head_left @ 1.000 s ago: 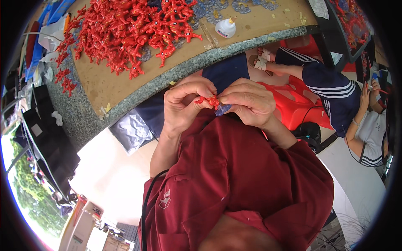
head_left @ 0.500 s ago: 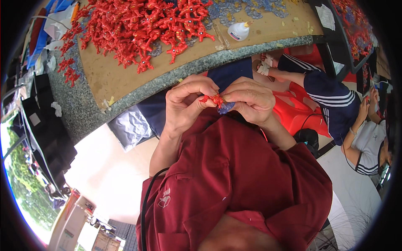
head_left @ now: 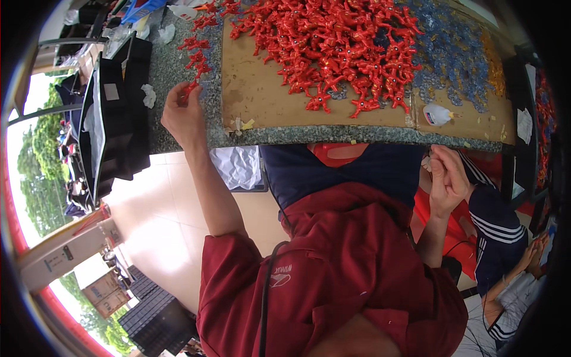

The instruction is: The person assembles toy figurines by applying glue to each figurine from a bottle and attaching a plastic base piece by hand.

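Note:
My left hand point(head_left: 184, 122) reaches over the stone tabletop, its fingertips closed on a small red toy figure point(head_left: 189, 91). This figure is at the near end of a loose row of similar red figures point(head_left: 197, 61) with bluish clear pieces beside them. My right hand point(head_left: 448, 178) is at the table's front edge, fingers curled together; whether anything is between them is hidden. Just beyond it, a white squeeze bottle point(head_left: 437, 115) lies tipped on the cardboard sheet point(head_left: 253, 101). A large heap of red figures point(head_left: 339, 47) covers the middle of the cardboard.
Bluish clear pieces point(head_left: 455, 53) and orange pieces point(head_left: 495, 59) are spread right of the heap. Black trays point(head_left: 122, 113) stand at the left end of the table. Another person in striped dark shorts point(head_left: 496, 220) sits close on my right. A crumpled silvery sheet point(head_left: 236, 166) is below the table edge.
My hands have parted from in front of my chest. The left has carried a red figure to the row at the left; the right has moved right. The view has shifted too.

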Available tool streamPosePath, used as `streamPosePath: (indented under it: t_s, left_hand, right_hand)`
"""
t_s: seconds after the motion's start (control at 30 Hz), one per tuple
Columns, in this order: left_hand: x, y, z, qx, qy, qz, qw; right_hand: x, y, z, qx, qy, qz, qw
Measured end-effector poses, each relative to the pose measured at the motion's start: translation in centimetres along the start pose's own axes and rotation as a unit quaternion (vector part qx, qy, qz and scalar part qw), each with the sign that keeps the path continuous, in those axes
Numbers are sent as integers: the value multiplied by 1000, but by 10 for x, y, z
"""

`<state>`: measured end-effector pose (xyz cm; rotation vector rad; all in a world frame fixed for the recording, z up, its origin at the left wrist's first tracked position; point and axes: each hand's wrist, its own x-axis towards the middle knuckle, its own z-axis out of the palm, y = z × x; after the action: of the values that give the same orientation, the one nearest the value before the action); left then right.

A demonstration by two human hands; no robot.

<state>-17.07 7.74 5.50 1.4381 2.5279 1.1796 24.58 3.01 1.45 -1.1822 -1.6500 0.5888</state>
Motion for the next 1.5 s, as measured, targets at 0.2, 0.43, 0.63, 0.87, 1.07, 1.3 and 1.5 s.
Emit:
streamPosePath:
  t_s: [0.2,0.43,0.63,0.87,1.07,1.3,1.5]
  left_hand:
    - [37,-67,16,1,-5,53,999]
    - [-33,53,20,-112,8,77,991]
    - [-103,93,64,-56,-202,124,970]
    - [-117,95,54,-86,-241,75,964]
    - [-130,88,46,-479,-327,-136,803]
    - [-139,97,43,-721,-405,-388,407]
    - [-158,96,56,-747,-420,-428,287]
  right_hand:
    - [5,4,-12,-69,41,14,997]
    - [23,6,-13,-71,90,103,988]
    - [45,11,6,-133,54,61,988]
    - [38,18,18,-56,60,14,997]
    - [24,-4,21,127,42,40,990]
    - [17,-27,17,129,-29,53,990]
    - [22,-40,10,68,-47,-53,995]
